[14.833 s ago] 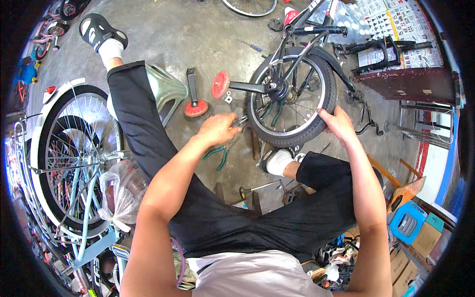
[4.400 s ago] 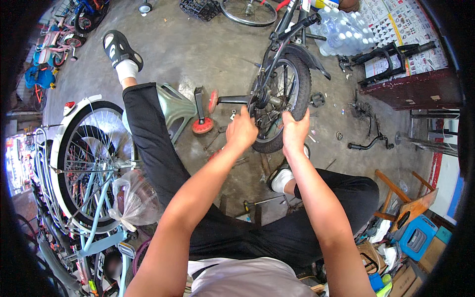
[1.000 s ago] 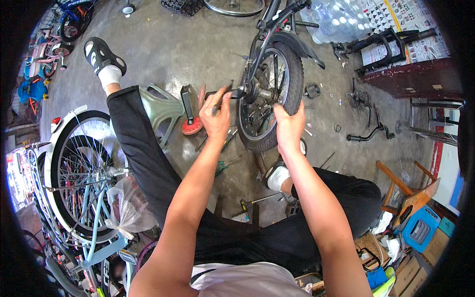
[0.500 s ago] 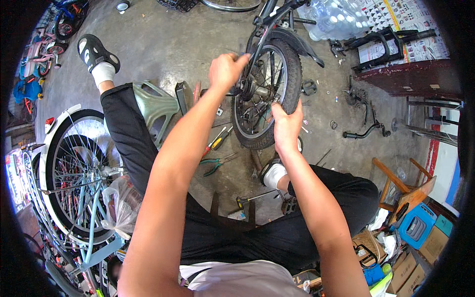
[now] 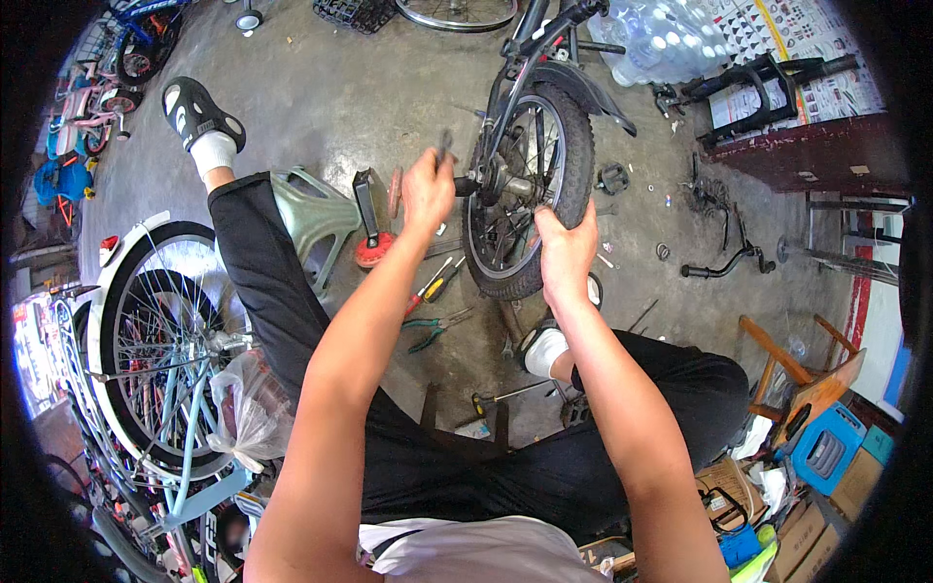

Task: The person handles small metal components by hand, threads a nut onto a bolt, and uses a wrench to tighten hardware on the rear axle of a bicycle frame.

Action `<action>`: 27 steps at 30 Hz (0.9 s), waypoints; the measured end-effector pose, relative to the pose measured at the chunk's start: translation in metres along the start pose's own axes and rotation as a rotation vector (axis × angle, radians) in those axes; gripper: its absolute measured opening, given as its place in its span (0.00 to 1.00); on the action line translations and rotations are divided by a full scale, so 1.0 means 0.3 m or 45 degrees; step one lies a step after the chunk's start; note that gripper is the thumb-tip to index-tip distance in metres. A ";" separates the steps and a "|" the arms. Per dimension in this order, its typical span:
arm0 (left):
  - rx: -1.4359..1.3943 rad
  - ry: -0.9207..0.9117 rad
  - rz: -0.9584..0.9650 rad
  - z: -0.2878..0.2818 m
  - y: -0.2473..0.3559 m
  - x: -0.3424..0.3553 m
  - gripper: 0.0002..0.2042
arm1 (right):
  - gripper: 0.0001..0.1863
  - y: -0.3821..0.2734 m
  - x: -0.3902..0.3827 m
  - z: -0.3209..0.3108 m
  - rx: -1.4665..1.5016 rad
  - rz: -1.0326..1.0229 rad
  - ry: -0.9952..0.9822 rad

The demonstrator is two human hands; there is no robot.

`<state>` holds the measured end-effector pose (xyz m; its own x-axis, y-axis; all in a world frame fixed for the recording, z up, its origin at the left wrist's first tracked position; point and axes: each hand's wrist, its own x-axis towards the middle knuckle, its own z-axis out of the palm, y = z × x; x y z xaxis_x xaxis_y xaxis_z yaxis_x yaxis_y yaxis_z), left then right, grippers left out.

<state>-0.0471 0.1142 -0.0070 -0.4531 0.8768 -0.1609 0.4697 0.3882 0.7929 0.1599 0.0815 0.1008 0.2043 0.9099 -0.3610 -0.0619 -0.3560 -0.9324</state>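
Left hand [image 5: 428, 194] now lower, closed round a blurred dark tool [image 5: 444, 149], right hand [image 5: 567, 251] still gripping tyre [image 5: 580, 146]

Bare arms [image 5: 340, 360] and bare hands [image 5: 428, 194] show below a loose, pale grey top [image 5: 476, 556] of soft, creased cloth. A narrow dark band [image 5: 391, 538] runs along its lower edge at the left; whether it is trim or a strap cannot be told. The trousers [image 5: 277, 262] are black, plain and roomy, their matt fabric gathered in folds at the lap, with wide legs ending above the ankle. White socks [image 5: 213, 152] cover both ankles. On the left foot is a black clog [image 5: 201, 115] with large rounded openings in its upper and a small white marking on its side. The right shoe [image 5: 530, 339], partly hidden, is dark.
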 end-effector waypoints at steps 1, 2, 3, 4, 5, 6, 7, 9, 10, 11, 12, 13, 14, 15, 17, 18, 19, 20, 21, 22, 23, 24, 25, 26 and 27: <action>0.196 -0.089 0.161 -0.006 -0.005 -0.045 0.10 | 0.17 0.000 0.002 -0.002 -0.018 -0.007 0.008; 0.208 -0.104 0.236 -0.007 0.003 -0.072 0.11 | 0.17 0.000 0.008 -0.005 -0.040 -0.017 0.017; 0.219 -0.120 0.313 -0.004 0.014 -0.091 0.12 | 0.17 0.003 0.016 -0.007 -0.028 -0.023 0.013; 0.233 -0.132 0.380 -0.008 0.012 -0.108 0.13 | 0.17 0.007 0.014 -0.003 -0.017 -0.023 0.000; 0.248 -0.166 0.406 -0.011 0.008 -0.102 0.14 | 0.16 0.010 0.010 -0.002 -0.008 -0.024 -0.011; 0.273 -0.190 0.414 -0.011 0.009 -0.094 0.13 | 0.16 0.013 0.004 -0.004 -0.004 -0.022 -0.013; 0.299 -0.212 0.429 -0.013 0.014 -0.077 0.12 | 0.16 0.009 0.004 0.001 0.004 -0.026 -0.015; 0.327 -0.233 0.446 -0.011 0.023 -0.065 0.10 | 0.16 0.000 0.004 0.006 0.018 -0.035 -0.009; 0.354 -0.255 0.437 -0.007 0.026 -0.063 0.10 | 0.16 -0.002 0.003 0.005 0.023 -0.039 0.004; 0.381 -0.277 0.429 -0.004 0.029 -0.059 0.10 | 0.16 -0.003 0.003 0.004 0.029 -0.043 0.016; 0.408 -0.298 0.420 0.000 0.032 -0.055 0.10 | 0.16 -0.006 0.006 0.002 0.024 -0.036 0.012; 0.436 -0.294 0.413 0.003 0.031 -0.054 0.11 | 0.17 -0.005 0.005 -0.001 0.019 -0.023 0.004; 0.463 -0.290 0.407 0.011 0.033 -0.048 0.12 | 0.17 -0.003 0.005 -0.004 0.014 -0.011 -0.005; 0.490 -0.286 0.400 0.019 0.036 -0.041 0.12 | 0.17 0.005 0.005 -0.007 0.016 -0.022 0.006; 0.493 -0.256 0.285 0.047 0.038 -0.026 0.12 | 0.17 0.020 0.014 -0.005 0.022 -0.049 0.018; 0.494 -0.241 0.227 0.055 0.037 -0.015 0.13 | 0.18 0.026 0.016 -0.008 0.026 -0.044 0.012; 0.460 -0.215 0.197 0.058 0.042 0.006 0.18 | 0.18 0.026 0.016 -0.011 0.032 -0.041 0.011; 0.335 -0.349 -0.056 0.056 0.046 0.029 0.20 | 0.19 0.027 0.016 -0.013 0.039 -0.039 0.009; 0.205 -0.480 -0.308 0.052 0.049 0.051 0.22 | 0.20 0.037 0.016 -0.013 0.049 -0.029 -0.001; 0.070 -0.608 -0.561 0.050 0.052 0.070 0.24 | 0.20 0.035 0.015 -0.012 0.038 -0.030 0.000; -0.114 -0.647 -0.711 0.052 0.042 0.080 0.27 | 0.20 0.033 0.015 -0.009 0.027 -0.031 -0.001; 0.048 -0.537 -0.550 0.045 0.029 0.076 0.26 | 0.20 0.030 0.014 -0.005 0.017 -0.032 -0.004; 0.203 -0.435 -0.383 0.042 0.048 0.057 0.25 | 0.19 0.030 0.021 -0.009 0.025 -0.028 -0.004; 0.352 -0.342 -0.211 0.042 0.093 0.029 0.24 | 0.19 0.031 0.030 -0.021 0.030 -0.023 0.010; 0.443 -0.323 -0.108 0.043 0.140 0.002 0.19 | 0.18 0.032 0.041 -0.034 0.035 -0.018 0.023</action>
<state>-0.0180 0.1346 0.0187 -0.3209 0.8629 -0.3904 0.6860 0.4960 0.5324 0.1717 0.0870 0.0875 0.2231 0.9108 -0.3473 -0.0857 -0.3366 -0.9377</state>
